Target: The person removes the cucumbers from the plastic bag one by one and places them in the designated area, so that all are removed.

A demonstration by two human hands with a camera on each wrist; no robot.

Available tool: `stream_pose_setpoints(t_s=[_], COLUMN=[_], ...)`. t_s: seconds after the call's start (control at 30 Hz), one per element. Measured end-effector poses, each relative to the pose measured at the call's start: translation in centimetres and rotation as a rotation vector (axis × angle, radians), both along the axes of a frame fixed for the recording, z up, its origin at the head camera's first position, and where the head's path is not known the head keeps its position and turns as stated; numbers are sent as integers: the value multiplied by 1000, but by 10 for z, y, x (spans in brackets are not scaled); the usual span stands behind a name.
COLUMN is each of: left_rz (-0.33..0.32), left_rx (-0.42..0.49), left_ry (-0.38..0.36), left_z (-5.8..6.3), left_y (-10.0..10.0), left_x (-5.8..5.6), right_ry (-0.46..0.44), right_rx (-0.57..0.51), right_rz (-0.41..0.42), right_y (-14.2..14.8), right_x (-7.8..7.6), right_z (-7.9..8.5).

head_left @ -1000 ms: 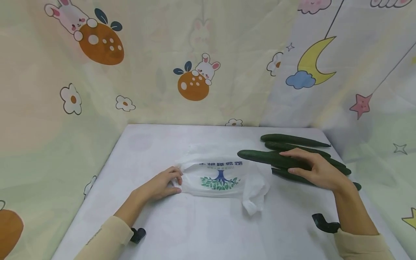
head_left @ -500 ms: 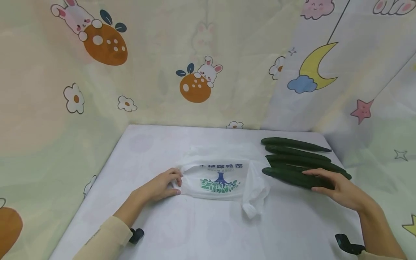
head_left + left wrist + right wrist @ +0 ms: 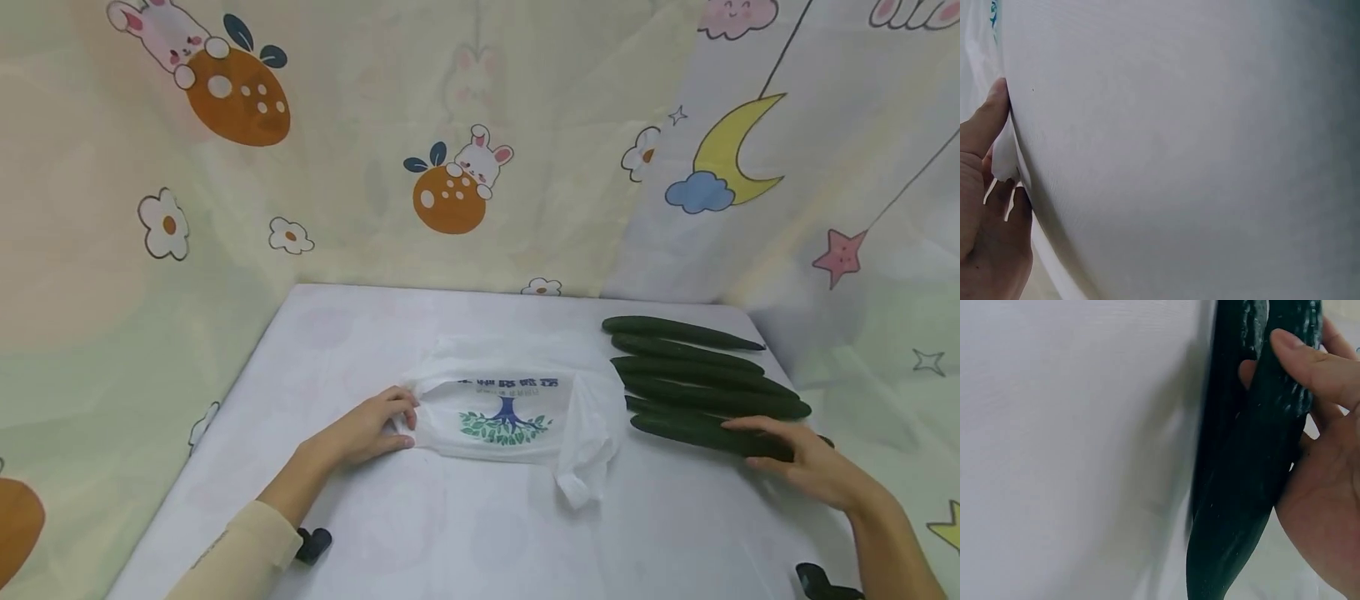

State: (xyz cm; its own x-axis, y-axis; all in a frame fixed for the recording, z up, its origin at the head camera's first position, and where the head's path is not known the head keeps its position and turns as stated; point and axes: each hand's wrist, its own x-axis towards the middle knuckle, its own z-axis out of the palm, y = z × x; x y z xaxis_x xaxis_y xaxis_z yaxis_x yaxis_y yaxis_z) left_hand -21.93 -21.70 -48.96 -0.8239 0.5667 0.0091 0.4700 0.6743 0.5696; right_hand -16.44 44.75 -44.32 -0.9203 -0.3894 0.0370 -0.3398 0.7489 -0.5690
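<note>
A white plastic bag (image 3: 510, 462) with a blue-and-green tree print lies flat in the middle of the table. My left hand (image 3: 375, 427) pinches its left edge; in the left wrist view a fold of white plastic (image 3: 1005, 156) shows between the thumb and fingers. To the right of the bag, several dark green cucumbers (image 3: 682, 333) lie side by side. My right hand (image 3: 810, 462) grips the nearest cucumber (image 3: 697, 432) by its right part, thumb on the near side. In the right wrist view this cucumber (image 3: 1235, 487) lies across another cucumber (image 3: 1210, 450).
The table (image 3: 465, 533) has a white cover. Behind it and along its sides hangs a cloth (image 3: 337, 150) printed with rabbits, flowers and a moon. A black wrist device (image 3: 313, 546) is worn on the left arm, another black device (image 3: 825, 583) on the right.
My right hand has moved toward the front right with the cucumber, from over the other cucumbers to the near side of the row. My left hand stays at the bag's edge.
</note>
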Motion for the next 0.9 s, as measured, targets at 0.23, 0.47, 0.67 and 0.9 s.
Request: stream_pose_setpoints(t_s=[0.23, 0.47, 0.67, 0.9], left_rz=[-13, -6, -8, 9], left_rx=[4, -75, -120, -61], left_ry=[11, 32, 119, 199], left_z=[-2, -1, 15, 23], left_y=[3, 7, 6, 9], left_x=[-3, 2, 7, 8], right_ry=[-14, 31, 105, 165], right_rx=[84, 166, 324, 226], right_rz=[3, -10, -56, -36], right_y=[10, 8, -1, -16], right_x=[4, 6, 3, -10], right_z=[-7, -12, -10, -3])
